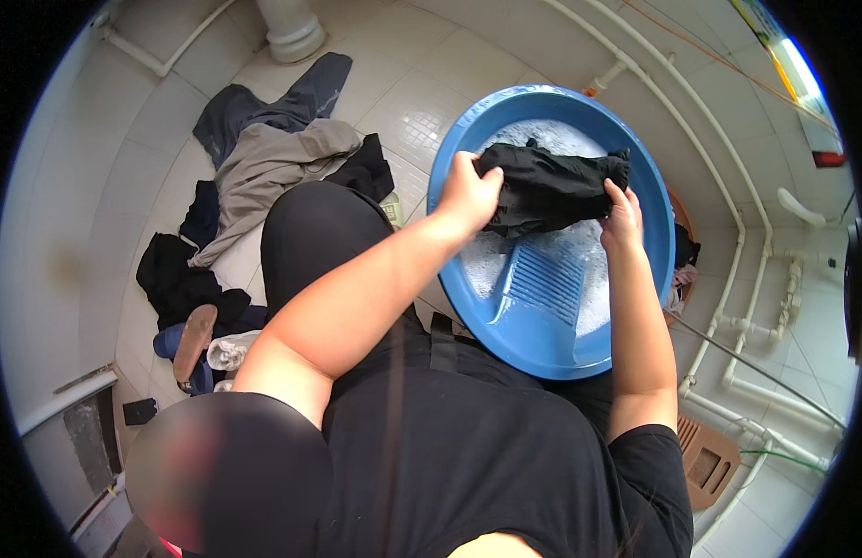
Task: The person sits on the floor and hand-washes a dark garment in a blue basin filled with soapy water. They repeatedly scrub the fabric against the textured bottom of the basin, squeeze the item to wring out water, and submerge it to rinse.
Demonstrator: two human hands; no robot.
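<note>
A black cloth garment (552,191) is stretched between my two hands above a blue plastic basin (447,270). My left hand (470,191) grips its left end, fingers closed on the fabric. At the other end my right hand (621,214) pinches the gathered edge. Foamy water (594,270) lies in the basin under the garment. A ridged blue washboard (542,284) slopes down the basin's near side, its upper part hidden by foam and cloth. The garment's exact kind cannot be told.
Grey trousers (282,107), a beige garment (263,167) and dark clothes (175,274) lie on the tiled floor at left, near a slipper (195,342). White pipes (728,279) run along the right wall. An orange tub (688,270) with clothes stands behind the basin's right side.
</note>
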